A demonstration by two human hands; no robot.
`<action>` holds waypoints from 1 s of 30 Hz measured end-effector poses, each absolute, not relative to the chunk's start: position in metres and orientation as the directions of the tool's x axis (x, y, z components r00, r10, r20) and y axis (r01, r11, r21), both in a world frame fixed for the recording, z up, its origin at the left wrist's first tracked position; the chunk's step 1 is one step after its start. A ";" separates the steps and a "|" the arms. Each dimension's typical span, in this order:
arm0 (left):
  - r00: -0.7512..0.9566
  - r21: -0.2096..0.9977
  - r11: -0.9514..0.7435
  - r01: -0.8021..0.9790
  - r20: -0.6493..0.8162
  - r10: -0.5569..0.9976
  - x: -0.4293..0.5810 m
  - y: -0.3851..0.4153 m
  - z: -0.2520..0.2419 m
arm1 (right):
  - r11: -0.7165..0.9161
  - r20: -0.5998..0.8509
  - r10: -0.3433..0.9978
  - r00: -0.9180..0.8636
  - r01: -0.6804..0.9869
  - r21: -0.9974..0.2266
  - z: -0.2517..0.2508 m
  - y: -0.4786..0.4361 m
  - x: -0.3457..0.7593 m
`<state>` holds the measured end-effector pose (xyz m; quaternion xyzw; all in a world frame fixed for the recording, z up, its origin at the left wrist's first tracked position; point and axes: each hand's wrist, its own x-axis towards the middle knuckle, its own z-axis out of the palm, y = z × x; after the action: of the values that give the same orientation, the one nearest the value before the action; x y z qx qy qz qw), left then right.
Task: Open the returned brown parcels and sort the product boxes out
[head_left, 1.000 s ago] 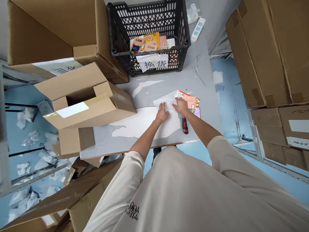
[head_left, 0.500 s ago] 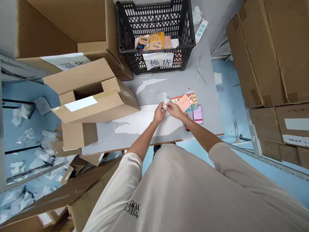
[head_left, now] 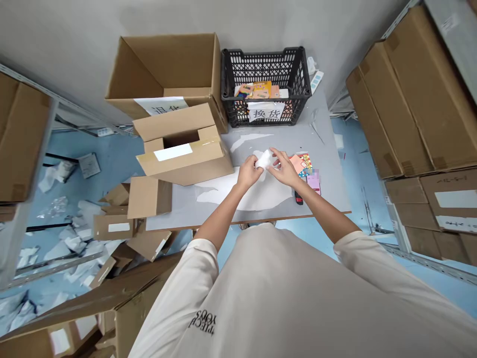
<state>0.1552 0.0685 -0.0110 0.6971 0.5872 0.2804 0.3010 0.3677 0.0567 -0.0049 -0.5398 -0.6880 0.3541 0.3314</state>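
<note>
A crumpled white piece of paper or thin film (head_left: 265, 159) is held between both hands over the table. My left hand (head_left: 249, 172) pinches its left side between thumb and fingers. On its right side, my right hand (head_left: 284, 169) grips it with thumb and curled fingers. Beneath them lies a torn white sheet (head_left: 248, 198) on the grey table. Just right of my right hand are a salmon-coloured card (head_left: 297, 162), a colourful printed packet (head_left: 306, 160) partly under it, a phone with a pink-purple screen (head_left: 314, 184), and a small red and black object (head_left: 298, 198).
Behind the hands stands a black plastic crate (head_left: 266, 107) with small boxes inside. An opened carton (head_left: 194, 166) and a large open box (head_left: 141, 79) occupy the left. Stacked cartons (head_left: 417, 99) line the right. Discarded packaging (head_left: 74, 241) litters the blue floor at left.
My head view has tilted up and swung left. The white piece looks more bunched up and shows more between my hands. My right fingers have spread further around it.
</note>
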 end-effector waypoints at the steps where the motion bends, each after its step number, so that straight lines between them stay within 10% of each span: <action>1: 0.179 0.742 -0.166 0.650 0.063 0.982 0.149 0.069 0.000 | 0.221 0.112 0.966 -0.233 0.516 -0.828 0.005 0.057 0.362; 11: 0.198 0.664 -0.409 0.627 0.372 0.907 0.049 0.072 0.085 | 0.483 0.415 0.875 -0.248 0.437 -0.758 0.078 0.107 0.248; 18: -0.045 0.574 -0.273 0.772 0.478 0.877 -0.041 0.079 0.099 | 0.577 0.514 0.816 -0.264 0.418 -0.702 0.095 0.144 0.139; 24: -0.090 0.674 -0.133 0.727 0.286 0.954 -0.095 0.096 0.072 | 0.492 0.328 0.869 -0.370 0.582 -0.647 0.075 0.166 0.069; 30: 0.013 0.511 -0.058 0.858 0.091 0.996 -0.109 0.091 0.049 | 0.289 -0.062 0.935 -0.350 0.850 -0.439 0.059 0.167 0.046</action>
<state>-0.1087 0.0914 0.0487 0.6939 0.6677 0.2180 0.1585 0.0463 0.1668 0.0588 -0.5606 -0.7961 0.2028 0.1039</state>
